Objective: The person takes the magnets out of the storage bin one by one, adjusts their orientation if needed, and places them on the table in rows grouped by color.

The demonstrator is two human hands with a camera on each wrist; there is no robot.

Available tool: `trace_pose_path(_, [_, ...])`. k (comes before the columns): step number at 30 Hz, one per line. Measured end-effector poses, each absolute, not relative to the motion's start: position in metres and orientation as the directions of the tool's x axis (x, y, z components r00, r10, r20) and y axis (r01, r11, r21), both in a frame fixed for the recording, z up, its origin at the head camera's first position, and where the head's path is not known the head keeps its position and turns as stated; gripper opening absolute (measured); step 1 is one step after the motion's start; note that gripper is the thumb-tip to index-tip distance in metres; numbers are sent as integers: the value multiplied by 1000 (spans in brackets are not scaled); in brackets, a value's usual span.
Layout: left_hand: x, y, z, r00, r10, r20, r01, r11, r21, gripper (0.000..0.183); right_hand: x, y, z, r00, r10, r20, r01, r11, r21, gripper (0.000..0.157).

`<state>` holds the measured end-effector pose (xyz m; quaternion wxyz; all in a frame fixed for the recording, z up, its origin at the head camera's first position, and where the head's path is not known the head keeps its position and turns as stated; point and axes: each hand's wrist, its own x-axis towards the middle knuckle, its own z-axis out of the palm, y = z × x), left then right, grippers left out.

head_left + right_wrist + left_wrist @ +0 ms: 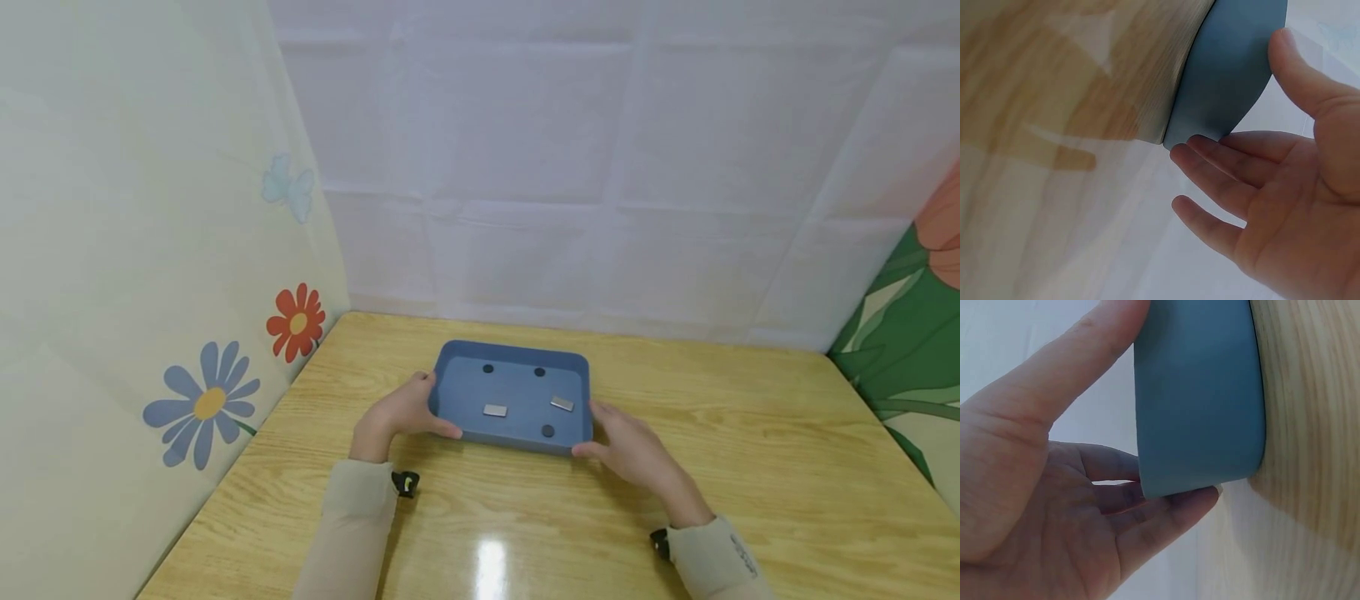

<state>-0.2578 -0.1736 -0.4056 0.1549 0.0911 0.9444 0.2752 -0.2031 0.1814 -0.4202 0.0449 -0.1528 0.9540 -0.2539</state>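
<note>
A shallow blue rectangular tray (517, 442) rests on the wooden table between both hands. My left hand (401, 412) grips its left end, thumb along the front wall and fingers against the short side. At the opposite end, my right hand (630, 442) holds the front right corner, with the thumb at the front and fingertips touching the end wall (1229, 75). Inside the tray lie three small dark discs, one of them near the front (548, 431), and two flat silvery rectangular pieces, one left (495, 411) and one right (562, 404).
The light wood-grain table (720, 433) ends at a white hanging sheet (525, 167) behind the tray. A flower-printed panel (210, 250) stands along the left side, and another printed panel (915, 350) borders the right.
</note>
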Motion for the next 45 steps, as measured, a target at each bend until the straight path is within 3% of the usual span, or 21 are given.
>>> trace_pose_path(20, [-259,-173,-404,-938,255,-233,98,843,528,129,-202,181,-415,-949,-314,-10,-270,829,-490,93])
trace_pose_path(33, [-259,-171,-402,-938,258,-234,102,846,523,129,-210,188,-409,-960,-279,24,-253,827,-501,80])
trace_pose_path(45, [-260,-173,-407,-934,276,-227,113,830,547,129,-227,186,-409,-931,-337,140,-364,841,-399,63])
